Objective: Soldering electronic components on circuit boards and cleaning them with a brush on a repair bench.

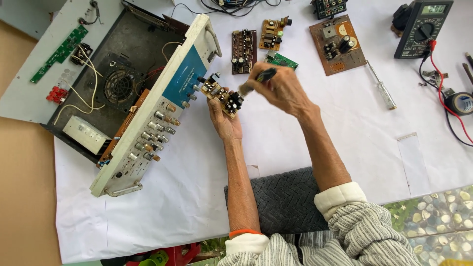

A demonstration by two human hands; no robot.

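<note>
Right now left hand [224, 120] cups small tan circuit board [222, 96] from below, fingers closed round its edges, board held above white cloth [345, 128] just beside opened amplifier chassis [148, 103]. Right hand [281, 88] wrapped tight round dark-handled tool [256, 81], tip touching board. Loose boards [337, 44], screwdriver [382, 88], multimeter [423, 27] lie well apart beyond

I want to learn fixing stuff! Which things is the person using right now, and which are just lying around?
In use:
- small circuit board, held in the left hand
- dark-handled tool, gripped by the right hand

Lying about:
- opened amplifier
- spare circuit boards
- multimeter
- screwdriver
- roll of tape
</note>
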